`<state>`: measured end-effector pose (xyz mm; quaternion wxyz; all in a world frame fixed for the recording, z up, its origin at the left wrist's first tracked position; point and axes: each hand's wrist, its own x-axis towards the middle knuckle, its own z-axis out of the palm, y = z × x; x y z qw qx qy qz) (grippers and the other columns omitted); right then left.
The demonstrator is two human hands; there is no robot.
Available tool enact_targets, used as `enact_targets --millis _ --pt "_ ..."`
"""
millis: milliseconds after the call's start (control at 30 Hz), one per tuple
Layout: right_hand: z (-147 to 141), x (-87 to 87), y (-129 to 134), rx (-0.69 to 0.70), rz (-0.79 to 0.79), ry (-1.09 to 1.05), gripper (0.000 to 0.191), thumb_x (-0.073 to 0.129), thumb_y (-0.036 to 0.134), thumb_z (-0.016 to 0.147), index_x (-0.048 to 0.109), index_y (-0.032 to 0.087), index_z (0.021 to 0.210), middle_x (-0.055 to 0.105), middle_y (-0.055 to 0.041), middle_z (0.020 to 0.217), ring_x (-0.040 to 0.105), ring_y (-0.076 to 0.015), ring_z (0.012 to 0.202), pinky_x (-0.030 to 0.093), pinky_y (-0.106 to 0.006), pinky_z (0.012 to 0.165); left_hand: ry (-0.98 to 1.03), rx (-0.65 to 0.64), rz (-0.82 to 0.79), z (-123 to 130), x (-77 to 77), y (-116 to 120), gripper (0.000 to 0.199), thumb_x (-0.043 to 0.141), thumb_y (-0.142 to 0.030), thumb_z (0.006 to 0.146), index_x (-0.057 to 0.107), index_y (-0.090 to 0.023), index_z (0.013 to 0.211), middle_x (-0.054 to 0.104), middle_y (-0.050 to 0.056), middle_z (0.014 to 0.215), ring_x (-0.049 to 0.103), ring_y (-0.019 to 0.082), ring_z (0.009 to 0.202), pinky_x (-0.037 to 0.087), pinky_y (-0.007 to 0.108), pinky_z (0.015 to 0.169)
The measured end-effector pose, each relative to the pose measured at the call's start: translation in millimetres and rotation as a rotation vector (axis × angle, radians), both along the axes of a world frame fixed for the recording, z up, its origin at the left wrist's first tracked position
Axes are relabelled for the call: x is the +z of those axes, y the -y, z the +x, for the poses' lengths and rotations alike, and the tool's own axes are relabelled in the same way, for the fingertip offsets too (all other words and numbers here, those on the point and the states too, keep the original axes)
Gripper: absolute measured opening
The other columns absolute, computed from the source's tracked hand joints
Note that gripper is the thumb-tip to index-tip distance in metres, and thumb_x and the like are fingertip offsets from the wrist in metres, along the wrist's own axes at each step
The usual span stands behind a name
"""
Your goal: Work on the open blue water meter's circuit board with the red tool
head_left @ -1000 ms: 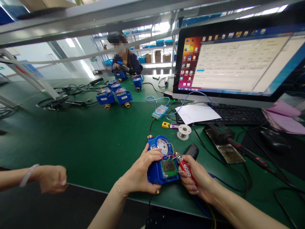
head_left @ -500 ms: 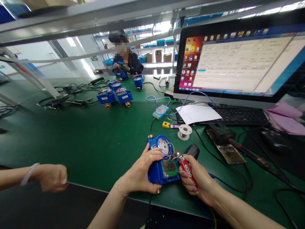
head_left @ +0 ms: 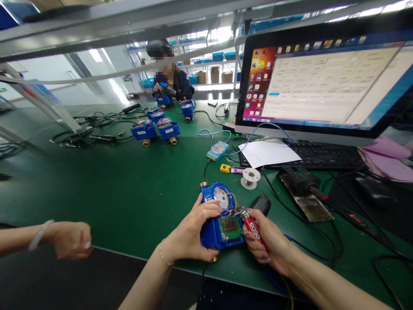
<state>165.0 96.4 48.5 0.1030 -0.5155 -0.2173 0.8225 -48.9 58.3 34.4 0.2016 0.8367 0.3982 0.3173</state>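
On the green bench, near its front edge, lies a blue water meter with a round dial, a small lit-up-looking digital display and brass ends. My left hand is closed around the meter's left side, its fingers reaching over to the wires between dial and display. In my right hand is a red lighter, its metal top against the right ends of those wires. No flame shows at it. Behind the lighter sits a black object, partly covered by my hand.
A solder spool, a yellow-ended tool and a light-blue box lie beyond the meter. A soldering iron, monitor and keyboard are right. Several meters stand back left; another person's fist rests at left.
The small flame at the lighter's top has gone out. The digits on the meter's display have changed. Both my hands stay in place.
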Motion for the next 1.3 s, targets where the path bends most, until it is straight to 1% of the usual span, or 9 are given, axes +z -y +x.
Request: enact_targets --millis 167,333,533,633,733,833,1000,1133,1300 --pt "1.0 -0.1 0.5 -0.008 -0.006 0.007 0.058 0.015 0.055 0.091 0.036 0.015 0.054 0.024 0.0036 0.037 0.018 -0.0055 0.027 0.009 -0.014 0.031 -0.005 0.000 -0.006 -0.8 -1.5 -0.2 0.078 0.072 -0.026 0.053 0.031 -0.023 0.120 0.050 0.007 0.121 0.040 0.024 0.121 0.004 0.052 0.112" --pt "1.4 1.9 3.0 -0.030 -0.020 -0.009 0.058 0.015 0.056 0.090 0.035 0.015 0.054 0.024 0.0039 0.037 0.020 -0.0057 0.027 0.009 -0.014 0.031 -0.003 0.000 -0.007 -0.8 -2.5 -0.1 0.078 0.072 -0.026 0.053 0.032 -0.023 0.120 0.049 0.007 0.121 0.040 0.024 0.121 0.004 0.052 0.112" --pt "1.5 -3.5 5.0 -0.064 -0.024 -0.031 0.057 0.018 0.056 0.090 0.035 0.015 0.055 0.024 0.0038 0.038 0.020 -0.0059 0.028 0.009 -0.015 0.031 0.003 0.000 -0.020 -0.1 -1.7 0.2 0.079 0.073 -0.026 0.052 0.032 -0.024 0.119 0.049 0.006 0.122 0.039 0.023 0.122 0.004 0.050 0.113" --pt "1.9 -4.3 6.8 -0.084 -0.029 -0.040 0.057 0.018 0.058 0.089 0.035 0.015 0.055 0.023 0.0038 0.038 0.019 -0.0059 0.028 0.008 -0.015 0.032 0.006 0.003 -0.020 0.2 -0.8 0.1 0.079 0.073 -0.024 0.052 0.032 -0.024 0.119 0.049 0.006 0.122 0.040 0.022 0.121 0.003 0.050 0.113" --pt "1.5 -3.3 8.0 -0.099 0.000 -0.036 0.059 0.021 0.063 0.087 0.035 0.015 0.056 0.023 0.0041 0.039 0.019 -0.0056 0.029 0.008 -0.015 0.032 0.003 0.004 -0.016 -0.1 -0.6 -0.1 0.079 0.073 -0.024 0.052 0.032 -0.023 0.119 0.049 0.006 0.122 0.039 0.023 0.122 0.003 0.050 0.112" --pt "0.4 -2.2 8.0 -0.097 0.018 -0.027 0.060 0.024 0.067 0.086 0.035 0.015 0.057 0.023 0.0045 0.040 0.019 -0.0054 0.030 0.009 -0.015 0.033 0.003 0.004 -0.011 -0.6 -1.1 -0.3 0.078 0.072 -0.025 0.052 0.032 -0.023 0.119 0.049 0.007 0.121 0.039 0.023 0.122 0.004 0.051 0.112" --pt "0.0 -0.1 6.2 -0.070 0.013 -0.012 0.058 0.022 0.062 0.088 0.034 0.015 0.056 0.023 0.0042 0.038 0.019 -0.0055 0.029 0.007 -0.015 0.033 0.005 0.005 -0.019 -1.4 -2.6 -0.2 0.078 0.073 -0.026 0.052 0.032 -0.024 0.119 0.049 0.006 0.122 0.040 0.023 0.121 0.004 0.051 0.112" --pt "0.6 2.3 5.0 -0.044 -0.007 -0.002 0.059 0.019 0.061 0.089 0.033 0.015 0.055 0.023 0.0040 0.038 0.019 -0.0056 0.028 0.008 -0.015 0.033 0.003 0.007 -0.021 -1.5 -3.2 0.1 0.078 0.073 -0.027 0.053 0.032 -0.024 0.119 0.049 0.006 0.122 0.039 0.023 0.122 0.003 0.050 0.113" --pt "0.2 3.2 4.4 -0.043 -0.016 0.001 0.058 0.017 0.058 0.090 0.034 0.015 0.055 0.024 0.0041 0.038 0.019 -0.0057 0.028 0.008 -0.015 0.032 0.009 0.001 -0.012 -0.9 -2.7 -0.5 0.078 0.073 -0.027 0.052 0.032 -0.024 0.119 0.049 0.007 0.121 0.040 0.024 0.121 0.004 0.052 0.112"
